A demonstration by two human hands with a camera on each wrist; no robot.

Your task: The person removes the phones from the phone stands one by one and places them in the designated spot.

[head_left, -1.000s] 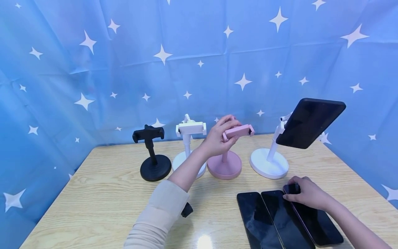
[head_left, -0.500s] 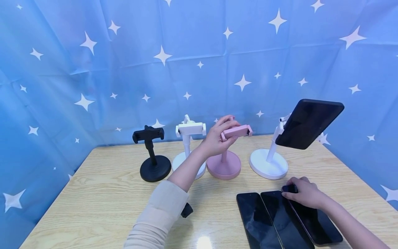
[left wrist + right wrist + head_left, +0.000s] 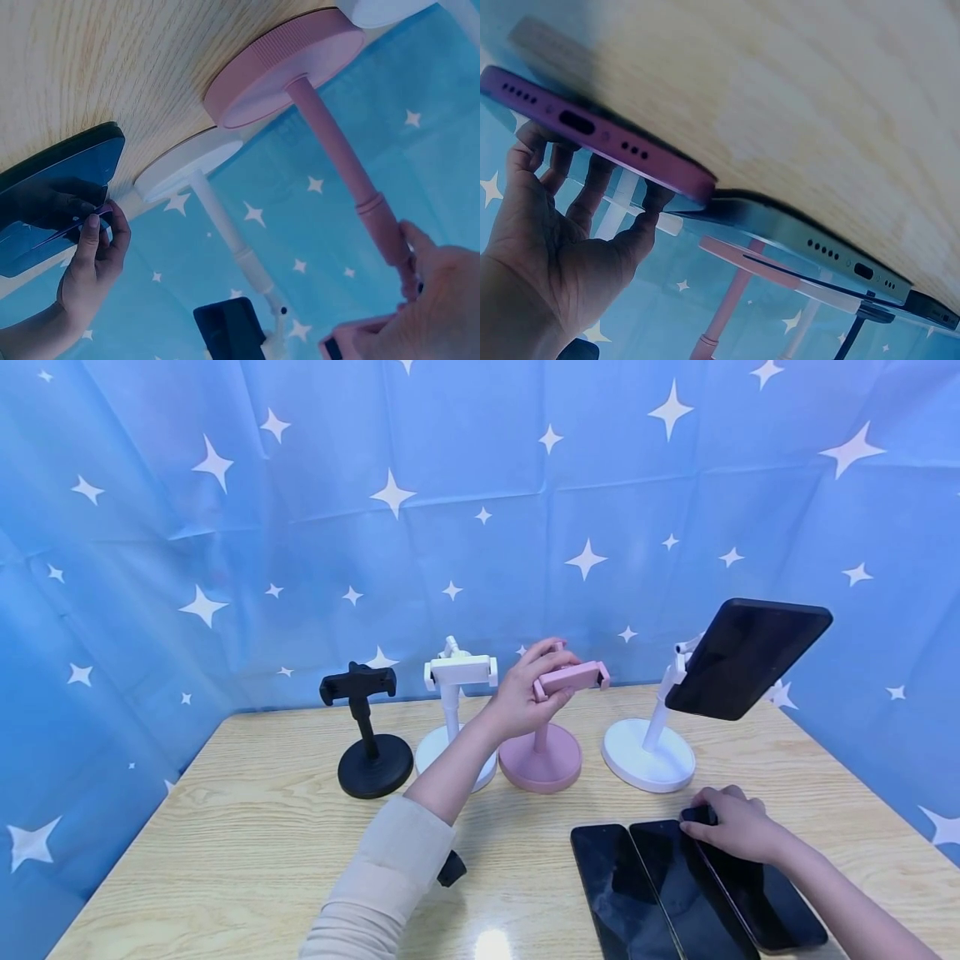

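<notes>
My left hand point(image 3: 531, 689) grips the pink phone stand point(image 3: 542, 766) at its clamp head, thumb below the clamp and fingers over the back. The stand's round base rests on the table; its stem shows in the left wrist view, running to the hand. At the right, my right hand point(image 3: 738, 825) holds the far end of a dark phone point(image 3: 772, 893) with a purple edge point(image 3: 607, 131), thumb on one long side and fingers on the other. That phone lies beside a middle phone point(image 3: 686, 885) and a left phone point(image 3: 618, 877), all with dark screens upward.
A black phone stand point(image 3: 375, 766) and a white stand point(image 3: 460, 670) stand left of the pink one, the white one partly behind my left forearm. Another white stand point(image 3: 648, 756) carries a tilted black-screened device point(image 3: 750, 657). A star-patterned blue curtain point(image 3: 480, 568) hangs behind the wooden table point(image 3: 247, 835).
</notes>
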